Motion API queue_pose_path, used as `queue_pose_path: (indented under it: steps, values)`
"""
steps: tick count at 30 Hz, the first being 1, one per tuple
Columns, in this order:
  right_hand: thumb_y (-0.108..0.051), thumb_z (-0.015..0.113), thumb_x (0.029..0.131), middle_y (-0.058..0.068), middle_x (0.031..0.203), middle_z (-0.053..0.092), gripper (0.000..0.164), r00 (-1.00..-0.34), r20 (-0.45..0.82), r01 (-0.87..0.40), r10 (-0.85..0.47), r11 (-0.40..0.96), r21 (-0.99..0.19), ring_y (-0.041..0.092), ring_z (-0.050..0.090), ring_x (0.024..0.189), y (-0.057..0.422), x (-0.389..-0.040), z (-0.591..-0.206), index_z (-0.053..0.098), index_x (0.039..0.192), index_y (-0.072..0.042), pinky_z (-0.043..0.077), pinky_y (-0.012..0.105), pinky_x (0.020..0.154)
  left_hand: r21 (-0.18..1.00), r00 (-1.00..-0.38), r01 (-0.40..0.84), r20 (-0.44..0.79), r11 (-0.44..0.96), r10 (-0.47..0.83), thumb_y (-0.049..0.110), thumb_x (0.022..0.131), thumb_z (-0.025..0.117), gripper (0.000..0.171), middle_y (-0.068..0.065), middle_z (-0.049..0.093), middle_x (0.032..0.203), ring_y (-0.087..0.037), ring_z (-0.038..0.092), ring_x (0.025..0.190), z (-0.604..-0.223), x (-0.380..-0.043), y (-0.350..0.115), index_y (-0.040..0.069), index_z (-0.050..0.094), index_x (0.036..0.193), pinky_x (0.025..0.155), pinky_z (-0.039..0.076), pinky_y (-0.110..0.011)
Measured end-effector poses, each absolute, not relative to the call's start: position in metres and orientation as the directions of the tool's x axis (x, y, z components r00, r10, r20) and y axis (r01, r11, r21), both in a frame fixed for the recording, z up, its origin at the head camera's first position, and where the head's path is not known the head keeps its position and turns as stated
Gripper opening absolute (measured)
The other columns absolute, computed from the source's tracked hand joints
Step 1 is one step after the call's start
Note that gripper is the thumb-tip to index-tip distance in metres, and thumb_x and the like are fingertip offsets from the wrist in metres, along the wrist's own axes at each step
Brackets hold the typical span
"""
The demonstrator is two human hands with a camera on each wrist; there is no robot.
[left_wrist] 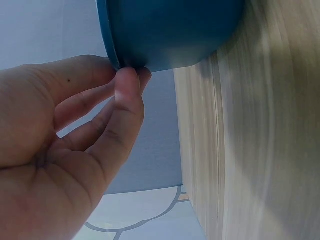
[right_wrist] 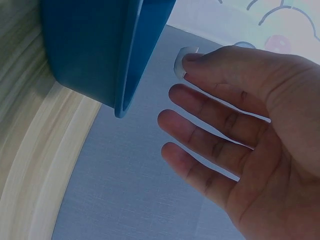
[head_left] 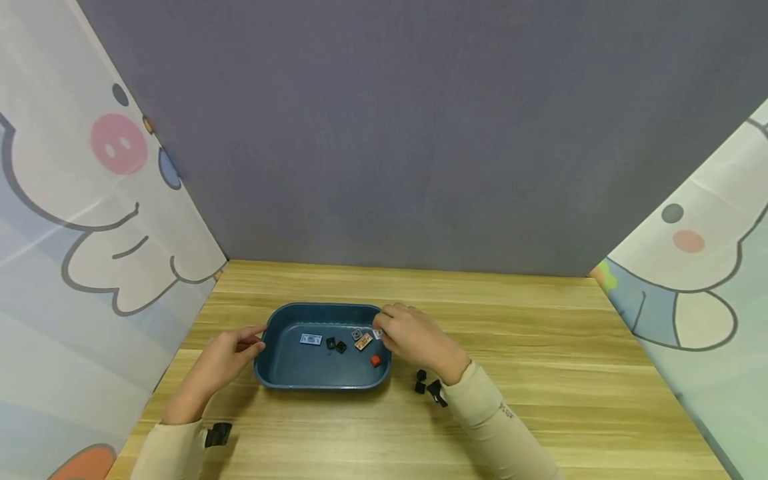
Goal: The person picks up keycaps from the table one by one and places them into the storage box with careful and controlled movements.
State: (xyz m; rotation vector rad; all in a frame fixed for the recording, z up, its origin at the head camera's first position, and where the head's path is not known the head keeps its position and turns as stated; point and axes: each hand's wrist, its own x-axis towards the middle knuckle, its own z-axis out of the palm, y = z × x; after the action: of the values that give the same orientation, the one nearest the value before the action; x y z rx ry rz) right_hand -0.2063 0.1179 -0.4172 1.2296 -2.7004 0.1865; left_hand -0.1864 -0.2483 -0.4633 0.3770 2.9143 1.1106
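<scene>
Wearing long cream sleeves (head_left: 498, 427), with dark lettering, too small to read, on the right forearm. Carrying a black fitting (head_left: 219, 435) beside the left cuff and another dark part (head_left: 437, 392) beside the right cuff. Having two small black pieces (head_left: 419, 387) close together on the wooden table (head_left: 540, 353), just beside the right wrist and outside the tray.

Gripping the left end of a dark blue tray (head_left: 300, 368) with the left hand (head_left: 222, 361), fingers bent, thumb and fingertips pinching at the rim. Pinching a small pale piece (right_wrist: 179, 64) between thumb and forefinger of the right hand (head_left: 420, 341), with the other three fingers reaching out loosely, slightly bent and spread. Holding that piece at the right end of the tray; cannot tell how high above the floor of it.

Having inside the tray, nearest first, a red cube (head_left: 375, 361) toward the right; two dark cubes (head_left: 341, 347) near the middle, just beside each other; a tan printed tile (head_left: 363, 342) to the right of them; a light blue printed tile (head_left: 311, 339) to the left; and a pale square piece (head_left: 357, 335) just beyond the tan tile.

Facing, past the tray, more wooden tabletop, then an upright grey panel (head_left: 384, 133) at the far edge, between a left cartoon-printed panel (head_left: 120, 233) and a right cartoon-printed panel (head_left: 696, 280).
</scene>
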Motion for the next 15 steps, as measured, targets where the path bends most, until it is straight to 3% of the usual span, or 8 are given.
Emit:
queue_pose_path:
  steps: [15]
  values:
    - [-0.011, 0.073, 0.092, 0.002, 0.102, 0.065, 0.018, -0.658, 0.192, -0.748, -0.728, 0.662, -0.052, 0.018, 0.063, 0.094, 0.1217, -0.2046, -0.4156, 0.072, 0.109, -0.009, 0.053, 0.033, 0.084, 0.661, -0.970, 0.225, 0.084, 0.716, 0.227, 0.004, 0.094, 0.069, 0.038, -0.010, 0.072, 0.096, -0.031, 0.070, 0.089, -0.4641, -0.1873, -0.2490, -0.007, 0.062, 0.130, 0.070, 0.057, -0.039]
